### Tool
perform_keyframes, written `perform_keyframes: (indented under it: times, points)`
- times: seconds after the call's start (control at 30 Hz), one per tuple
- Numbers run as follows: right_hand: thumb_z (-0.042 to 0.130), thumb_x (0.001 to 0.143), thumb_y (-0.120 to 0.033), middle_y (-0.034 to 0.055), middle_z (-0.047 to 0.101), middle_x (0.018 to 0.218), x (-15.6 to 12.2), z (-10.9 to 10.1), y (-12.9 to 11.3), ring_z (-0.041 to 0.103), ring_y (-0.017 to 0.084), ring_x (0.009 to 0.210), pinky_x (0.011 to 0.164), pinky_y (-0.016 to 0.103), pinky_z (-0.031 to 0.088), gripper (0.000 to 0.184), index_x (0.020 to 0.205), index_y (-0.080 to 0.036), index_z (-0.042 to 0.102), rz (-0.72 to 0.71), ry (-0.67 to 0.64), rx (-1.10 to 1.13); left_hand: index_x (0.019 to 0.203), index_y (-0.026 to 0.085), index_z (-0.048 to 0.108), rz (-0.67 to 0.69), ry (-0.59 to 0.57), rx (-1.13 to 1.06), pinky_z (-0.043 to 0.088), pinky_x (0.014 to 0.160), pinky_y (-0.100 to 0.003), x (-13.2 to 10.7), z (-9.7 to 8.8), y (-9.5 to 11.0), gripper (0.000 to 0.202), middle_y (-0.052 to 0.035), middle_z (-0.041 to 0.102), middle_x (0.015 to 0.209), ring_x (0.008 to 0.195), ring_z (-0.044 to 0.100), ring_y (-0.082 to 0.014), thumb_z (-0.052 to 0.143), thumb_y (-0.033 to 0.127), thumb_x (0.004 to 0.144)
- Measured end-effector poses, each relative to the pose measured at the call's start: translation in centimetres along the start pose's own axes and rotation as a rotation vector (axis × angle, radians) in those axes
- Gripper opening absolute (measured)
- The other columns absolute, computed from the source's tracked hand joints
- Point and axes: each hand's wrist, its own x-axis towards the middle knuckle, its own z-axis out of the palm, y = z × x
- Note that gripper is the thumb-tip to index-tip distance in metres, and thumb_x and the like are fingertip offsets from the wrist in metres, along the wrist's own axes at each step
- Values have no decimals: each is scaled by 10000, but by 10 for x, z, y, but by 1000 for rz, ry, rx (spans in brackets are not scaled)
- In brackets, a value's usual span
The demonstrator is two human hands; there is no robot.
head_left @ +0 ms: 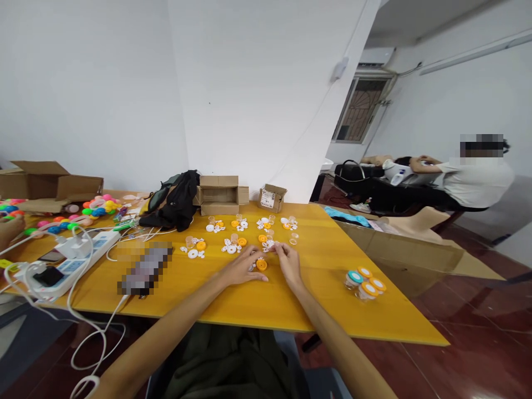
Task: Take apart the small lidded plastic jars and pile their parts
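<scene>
My left hand (243, 267) rests low over the table, its thumb and fingers apart around an orange round lid (261, 264). I cannot see it gripping the lid. Close by on the right, the fingertips of my right hand (290, 265) are pinched together at a small whitish piece (271, 247), too small to name. Beyond my hands lie several groups of parts: clear plastic cups (234, 239), orange lids (201, 245), white discs (193, 254) and white cut-out pieces (228, 244). A clear ring-like part (293, 239) lies beyond my right hand.
Several small jars with orange and teal lids (368, 288) stand at the table's right. On the left are a power strip (89, 260), cables, a phone-like device (146, 269) and colourful beads (100, 206). Cardboard boxes (219, 209) and a black bag (177, 202) line the back. Another person sits far right.
</scene>
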Motion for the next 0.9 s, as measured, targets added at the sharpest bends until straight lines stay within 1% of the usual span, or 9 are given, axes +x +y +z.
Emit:
perform_keyframes:
  times: [0.17, 0.3, 0.4, 0.53, 0.7, 0.83, 0.9]
  points:
    - [566, 668, -743, 47, 685, 580, 1, -2, -4, 629, 229, 644, 645, 339, 478, 540, 569, -214, 615, 98, 173, 140, 1177, 271, 626, 17, -52, 14, 415, 1038, -378, 4, 1, 2, 432, -75, 517, 1207, 1149, 529, -256, 698, 475, 803]
    - [614, 615, -716, 42, 676, 579, 2, -3, -6, 621, 216, 639, 604, 314, 441, 507, 574, -210, 616, 163, 222, 223, 1165, 284, 639, 22, -66, -14, 389, 1069, -376, 4, 5, 3, 359, -68, 519, 1225, 1191, 512, -253, 655, 449, 847]
    - [639, 591, -689, 39, 681, 595, 3, -5, -5, 615, 206, 637, 571, 293, 410, 481, 599, -208, 620, 202, 262, 265, 1156, 279, 636, 35, -59, -37, 391, 1067, -370, 6, 11, 2, 336, -66, 513, 1231, 1191, 508, -247, 640, 440, 860]
    - [656, 583, -655, 36, 687, 615, 7, -12, 0, 598, 183, 621, 552, 275, 389, 452, 618, -207, 612, 209, 354, 311, 1153, 259, 622, 75, -58, -27, 387, 1073, -372, 13, 24, 4, 306, -74, 511, 1212, 1163, 517, -234, 577, 431, 904]
    - [659, 614, -600, 33, 696, 640, 14, -25, 8, 586, 155, 590, 525, 256, 376, 397, 636, -207, 611, 222, 463, 381, 1170, 230, 600, 118, -79, 14, 392, 1071, -369, 25, 38, 12, 290, -93, 504, 1222, 1170, 517, -236, 530, 389, 937]
    - [682, 616, -551, 23, 697, 641, 18, -37, 10, 587, 140, 570, 519, 246, 395, 355, 642, -204, 615, 253, 529, 440, 1165, 226, 589, 136, -96, 47, 421, 1046, -371, 36, 49, 20, 288, -97, 516, 1211, 1158, 526, -235, 487, 396, 956]
    - [690, 616, -540, 18, 691, 629, 17, -43, 9, 592, 140, 570, 518, 244, 404, 346, 639, -203, 615, 245, 550, 445, 1134, 220, 596, 145, -81, 64, 431, 1036, -382, 42, 56, 24, 290, -97, 525, 1190, 1156, 522, -241, 474, 416, 958]
